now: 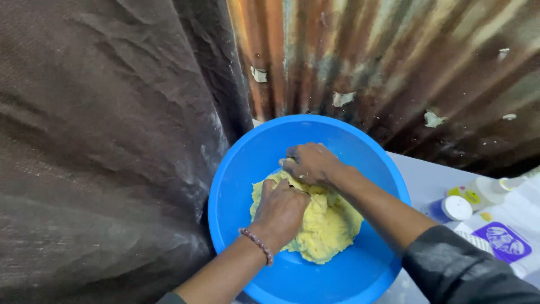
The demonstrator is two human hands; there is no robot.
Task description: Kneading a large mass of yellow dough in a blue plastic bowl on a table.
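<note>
- The left hand (279, 213) is pressing down as a closed fist into a lump of yellow dough (326, 225), knuckles sinking into its near-left part; a beaded bracelet (257, 245) is sitting on that wrist.
- The right hand (310, 163) is curling over the far edge of the dough, fingers bent together and gripping that edge, as if folding it back.
- The dough is lying inside a blue plastic basin (236, 186), resting on the bottom a little toward the right wall, with bare blue showing all around it.
- The lump is irregular, but its long axis is running from the far left, under the right hand, toward the near right; no end is reading as a front, so it is pointing nowhere in particular.
- The basin is sitting at the edge of a pale table (419, 180), pressed close to a dark cloth (101, 152) and a rusty corrugated metal sheet (394, 67).
- Likely risk: both hands are bearing down off-centre, so the light basin could tip or slide toward the cloth side.
- Another risk: peeling flakes on the rusty sheet are hanging just behind the rim and could drop into the dough.
- The right sleeve (461, 270) is passing near small bottles (450, 208) and a printed packet (503, 241), and a wide elbow swing could be knocking them over.
</note>
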